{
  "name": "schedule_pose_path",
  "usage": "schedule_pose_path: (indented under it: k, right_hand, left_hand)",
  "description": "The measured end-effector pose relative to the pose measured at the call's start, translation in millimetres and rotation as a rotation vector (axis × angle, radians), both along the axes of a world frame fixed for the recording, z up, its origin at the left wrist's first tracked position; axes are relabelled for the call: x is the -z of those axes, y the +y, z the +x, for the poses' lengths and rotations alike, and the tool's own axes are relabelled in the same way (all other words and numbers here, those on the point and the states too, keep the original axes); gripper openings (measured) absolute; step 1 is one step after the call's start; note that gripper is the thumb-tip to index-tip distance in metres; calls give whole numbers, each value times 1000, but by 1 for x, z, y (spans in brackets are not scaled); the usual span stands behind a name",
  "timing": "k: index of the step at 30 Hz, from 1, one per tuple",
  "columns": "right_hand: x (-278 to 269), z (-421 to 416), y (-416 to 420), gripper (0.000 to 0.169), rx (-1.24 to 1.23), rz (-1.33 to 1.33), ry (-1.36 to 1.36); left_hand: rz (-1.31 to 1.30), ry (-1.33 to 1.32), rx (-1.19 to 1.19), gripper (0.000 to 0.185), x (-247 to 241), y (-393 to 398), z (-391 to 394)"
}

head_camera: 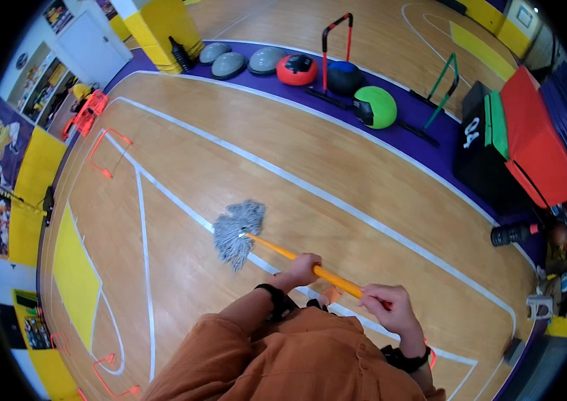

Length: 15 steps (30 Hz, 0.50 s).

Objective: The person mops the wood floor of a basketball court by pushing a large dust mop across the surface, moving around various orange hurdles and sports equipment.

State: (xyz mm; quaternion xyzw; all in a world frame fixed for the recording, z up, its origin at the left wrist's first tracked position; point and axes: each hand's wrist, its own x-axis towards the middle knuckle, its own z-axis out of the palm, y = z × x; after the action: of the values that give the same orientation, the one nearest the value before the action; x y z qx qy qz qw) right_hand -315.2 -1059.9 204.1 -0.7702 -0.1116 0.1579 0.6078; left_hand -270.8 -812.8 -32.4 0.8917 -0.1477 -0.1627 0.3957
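A string mop with a grey yarn head [236,245] lies spread on the wooden court floor [293,210], across a white line. Its orange-yellow handle [336,280] slants up from the metal clamp towards me. My left hand [305,269] grips the handle partway along. Closer to my body, my right hand [388,306] is wrapped around the top end, whose tip looks red. Both my wrists carry black bands. Part of a foot shows beneath the handle between my hands.
Grey balance domes [228,65], a red ball [297,70], a green ball [375,107] and upright hurdles [336,55] line the purple border. Padded boxes [539,140] stand right. Low orange hurdles [108,150] are on the left floor. A yellow padded pillar [165,35] rises behind.
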Motion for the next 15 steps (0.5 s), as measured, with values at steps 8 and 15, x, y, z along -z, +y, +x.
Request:
schedule_pose_path:
  k: [8,15]
  right_hand:
    - [-10,-77,-78,4,266,-121,-175]
    - [-27,-137,-84,10,559,-145,6]
  left_hand:
    - [-113,-36,329,22,13,-135,17]
    - [-158,-128,610,30,7,-222,11]
